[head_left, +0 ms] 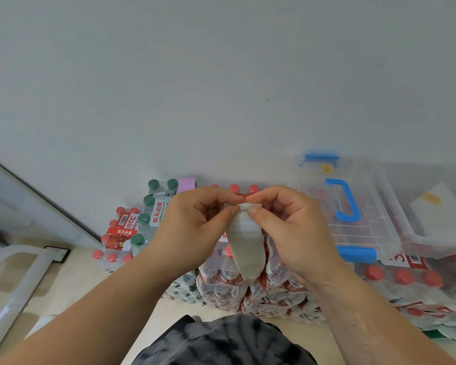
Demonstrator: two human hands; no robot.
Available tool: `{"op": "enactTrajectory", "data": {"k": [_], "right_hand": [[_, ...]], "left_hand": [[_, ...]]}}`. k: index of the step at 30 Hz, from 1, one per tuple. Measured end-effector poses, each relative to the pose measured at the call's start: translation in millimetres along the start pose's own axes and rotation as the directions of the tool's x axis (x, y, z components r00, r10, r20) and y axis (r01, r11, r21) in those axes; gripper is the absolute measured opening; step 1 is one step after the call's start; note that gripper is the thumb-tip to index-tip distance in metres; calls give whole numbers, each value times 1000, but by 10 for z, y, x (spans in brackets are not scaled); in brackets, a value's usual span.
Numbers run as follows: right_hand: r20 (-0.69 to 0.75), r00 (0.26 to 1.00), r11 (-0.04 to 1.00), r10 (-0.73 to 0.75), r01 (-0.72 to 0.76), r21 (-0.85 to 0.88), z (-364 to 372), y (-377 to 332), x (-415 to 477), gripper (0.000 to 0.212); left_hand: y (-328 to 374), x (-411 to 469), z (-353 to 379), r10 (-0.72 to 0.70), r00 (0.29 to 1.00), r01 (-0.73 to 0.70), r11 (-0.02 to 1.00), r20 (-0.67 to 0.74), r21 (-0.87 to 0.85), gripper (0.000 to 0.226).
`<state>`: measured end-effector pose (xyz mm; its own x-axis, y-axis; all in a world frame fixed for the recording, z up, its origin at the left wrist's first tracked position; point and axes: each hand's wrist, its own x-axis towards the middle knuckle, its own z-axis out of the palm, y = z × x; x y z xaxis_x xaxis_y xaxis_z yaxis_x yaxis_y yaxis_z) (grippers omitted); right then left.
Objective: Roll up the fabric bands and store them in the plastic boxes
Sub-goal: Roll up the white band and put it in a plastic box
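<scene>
We find the white fabric band (245, 246) held up between both hands, its rolled top at the fingertips, tail hanging. Left hand (195, 227) and right hand (290, 230) each pinch the roll, fingers curled. The clear plastic box (353, 206) sits right, atop bottle packs (274, 291).

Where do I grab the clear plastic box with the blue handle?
Grip the clear plastic box by its blue U-shaped handle, probably from above: the box lies flat on shrink-wrapped red-capped bottle packs, lid up, handle on top.
</scene>
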<state>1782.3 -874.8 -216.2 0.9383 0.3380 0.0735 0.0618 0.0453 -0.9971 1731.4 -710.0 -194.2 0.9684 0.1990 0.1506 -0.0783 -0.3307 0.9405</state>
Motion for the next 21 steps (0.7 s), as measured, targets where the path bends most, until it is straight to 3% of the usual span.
{"op": "enactTrajectory", "data": {"k": [3,10,17,21], "right_hand": [[62,998,998,7,-3,-65,-31,-24,38,5],[15,999,999,42,-42,-10,11,21,28,16],[39,999,997,-13,15,-72,-50,6,20,17],[5,1000,1000,-13,13,19,10,20,19,22]], "left_hand": [[-21,9,11,-2,999,3,1000,-37,10,23],[-22,63,-1,-71,997,68,988,-11,-137,16],[-39,41,-8,-46,999,44,993,-12,-109,17],[-39,41,0,-20,1000,18,993,-18,-115,18]]}}
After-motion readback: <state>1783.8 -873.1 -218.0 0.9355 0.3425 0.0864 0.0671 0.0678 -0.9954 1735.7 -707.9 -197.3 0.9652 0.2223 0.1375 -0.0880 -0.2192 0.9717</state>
